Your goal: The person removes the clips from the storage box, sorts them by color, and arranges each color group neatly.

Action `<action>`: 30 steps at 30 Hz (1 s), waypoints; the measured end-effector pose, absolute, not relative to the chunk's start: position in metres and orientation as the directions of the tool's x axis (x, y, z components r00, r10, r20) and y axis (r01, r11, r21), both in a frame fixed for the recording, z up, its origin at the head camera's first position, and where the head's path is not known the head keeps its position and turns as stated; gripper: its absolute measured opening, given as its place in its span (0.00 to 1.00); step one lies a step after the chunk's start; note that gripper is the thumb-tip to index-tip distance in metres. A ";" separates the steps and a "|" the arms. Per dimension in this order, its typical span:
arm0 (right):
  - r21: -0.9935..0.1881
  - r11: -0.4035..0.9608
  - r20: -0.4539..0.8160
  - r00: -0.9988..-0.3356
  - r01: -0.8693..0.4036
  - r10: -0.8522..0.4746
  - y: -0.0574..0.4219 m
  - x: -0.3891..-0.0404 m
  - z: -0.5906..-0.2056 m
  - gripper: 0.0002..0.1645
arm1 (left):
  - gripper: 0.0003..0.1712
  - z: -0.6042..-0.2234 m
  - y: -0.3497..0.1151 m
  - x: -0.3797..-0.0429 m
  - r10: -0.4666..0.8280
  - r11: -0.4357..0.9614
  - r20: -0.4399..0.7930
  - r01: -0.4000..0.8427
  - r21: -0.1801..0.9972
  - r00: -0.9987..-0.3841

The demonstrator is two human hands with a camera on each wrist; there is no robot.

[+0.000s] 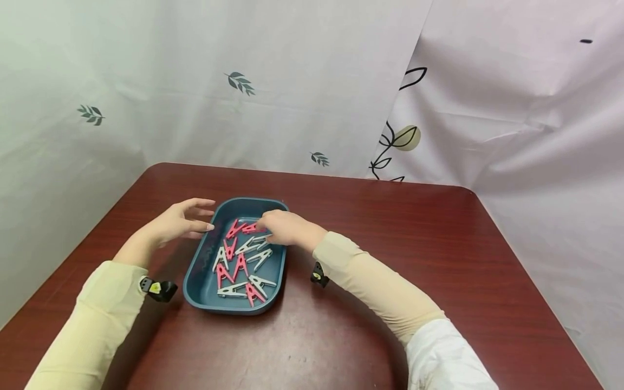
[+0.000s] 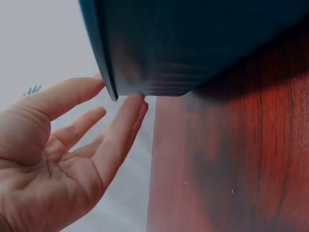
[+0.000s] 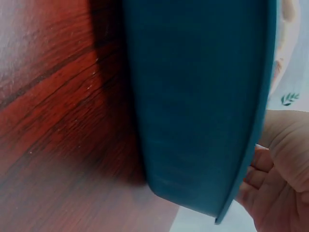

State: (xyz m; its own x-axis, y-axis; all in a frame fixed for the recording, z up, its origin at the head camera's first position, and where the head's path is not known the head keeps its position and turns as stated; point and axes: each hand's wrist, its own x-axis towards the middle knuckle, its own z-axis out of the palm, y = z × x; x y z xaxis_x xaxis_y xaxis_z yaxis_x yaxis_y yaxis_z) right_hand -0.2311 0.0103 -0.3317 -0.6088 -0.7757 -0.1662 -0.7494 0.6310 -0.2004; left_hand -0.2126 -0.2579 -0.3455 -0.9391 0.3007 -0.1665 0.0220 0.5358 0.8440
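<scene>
A blue plastic tray [image 1: 195, 295] holds several red clothespins [image 1: 240, 265] and white clothespins [image 1: 221, 257], lying loose on its bottom. My left hand [image 1: 177, 221] is at the tray's left rim, thumb and fingers spread and fairly straight. In the left wrist view the thumb and fingertips of the left hand [image 2: 63, 159] reach the rim, with no clothespin between them. My right hand [image 1: 287, 226] reaches over the right rim, fingers down among the clothespins near the far end. The tray wall covers the fingertips in the right wrist view, so I cannot tell whether they pinch a clothespin.
The tray stands on a dark red wooden table [image 1: 390, 260], left of its middle. A white curtain [image 1: 302, 81] with leaf prints hangs behind the table's far edge. Both wrists wear black straps [image 1: 168, 291].
</scene>
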 end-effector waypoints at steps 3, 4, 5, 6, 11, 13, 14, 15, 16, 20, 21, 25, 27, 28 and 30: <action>-0.124 0.655 -0.178 -0.633 -0.745 -0.753 0.007 -0.231 -0.335 0.21 | 0.42 -0.348 -0.259 -0.213 0.303 0.506 -0.174 0.003 0.862 -0.937; -0.101 0.664 -0.180 -0.642 -0.741 -0.745 0.006 -0.231 -0.336 0.21 | 0.42 -0.348 -0.260 -0.213 0.301 0.500 -0.178 -0.004 0.866 -0.937; -0.081 0.671 -0.182 -0.651 -0.737 -0.737 0.005 -0.231 -0.337 0.20 | 0.42 -0.349 -0.260 -0.213 0.297 0.498 -0.180 -0.009 0.867 -0.938; -0.061 0.677 -0.184 -0.659 -0.733 -0.729 0.004 -0.231 -0.337 0.20 | 0.42 -0.349 -0.260 -0.212 0.293 0.497 -0.183 -0.014 0.868 -0.939; -0.034 0.691 -0.202 -0.672 -0.722 -0.713 0.000 -0.234 -0.340 0.15 | 0.43 -0.349 -0.260 -0.212 0.272 0.490 -0.197 -0.041 0.871 -0.942; -0.027 0.691 -0.209 -0.672 -0.722 -0.710 -0.002 -0.236 -0.341 0.12 | 0.43 -0.349 -0.259 -0.212 0.265 0.484 -0.205 -0.054 0.874 -0.942; -0.023 0.691 -0.214 -0.672 -0.723 -0.709 -0.003 -0.237 -0.342 0.11 | 0.43 -0.349 -0.259 -0.213 0.260 0.483 -0.208 -0.059 0.874 -0.943; -0.020 0.690 -0.218 -0.671 -0.723 -0.709 -0.004 -0.238 -0.342 0.09 | 0.42 -0.350 -0.259 -0.213 0.255 0.484 -0.210 -0.063 0.873 -0.944; -0.017 0.691 -0.224 -0.671 -0.723 -0.707 -0.005 -0.239 -0.342 0.08 | 0.42 -0.350 -0.259 -0.213 0.252 0.484 -0.212 -0.067 0.872 -0.944; -0.022 0.700 -0.247 -0.675 -0.714 -0.696 -0.010 -0.241 -0.344 0.12 | 0.40 -0.351 -0.260 -0.214 0.248 0.494 -0.219 -0.072 0.867 -0.944; -0.025 0.703 -0.254 -0.676 -0.710 -0.692 -0.011 -0.241 -0.345 0.14 | 0.40 -0.352 -0.261 -0.214 0.250 0.493 -0.221 -0.072 0.867 -0.943; -0.026 0.720 -0.273 -0.688 -0.694 -0.673 -0.015 -0.242 -0.349 0.20 | 0.39 -0.353 -0.260 -0.214 0.262 0.485 -0.225 -0.073 0.871 -0.939; -0.027 0.721 -0.275 -0.689 -0.692 -0.671 -0.015 -0.243 -0.351 0.23 | 0.38 -0.353 -0.260 -0.214 0.265 0.482 -0.224 -0.073 0.873 -0.938; -0.029 0.722 -0.274 -0.689 -0.692 -0.671 -0.015 -0.244 -0.351 0.23 | 0.38 -0.353 -0.260 -0.214 0.266 0.481 -0.224 -0.072 0.874 -0.938; -0.040 0.719 -0.272 -0.685 -0.693 -0.676 -0.014 -0.245 -0.352 0.23 | 0.38 -0.353 -0.259 -0.214 0.269 0.479 -0.224 -0.071 0.875 -0.937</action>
